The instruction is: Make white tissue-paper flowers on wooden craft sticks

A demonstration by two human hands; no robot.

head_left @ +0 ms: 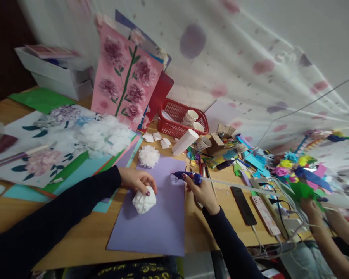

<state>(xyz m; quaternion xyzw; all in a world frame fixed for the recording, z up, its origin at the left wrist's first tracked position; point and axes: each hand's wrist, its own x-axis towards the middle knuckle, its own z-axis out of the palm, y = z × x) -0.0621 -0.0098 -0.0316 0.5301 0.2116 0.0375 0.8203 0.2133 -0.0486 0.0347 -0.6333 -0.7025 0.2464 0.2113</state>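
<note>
Clasping a blue glue gun (197,178), the right grip (204,193) was closed; the left grip (137,180) held a white paper flower (144,202).

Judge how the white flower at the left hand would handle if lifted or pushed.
The flower is probably light for its size, as it looks made of thin, paper-like layers. Its loose folds would likely crush if the left hand squeezed hard. Being roundish, it might roll a little if pushed across the flat purple sheet.
</note>
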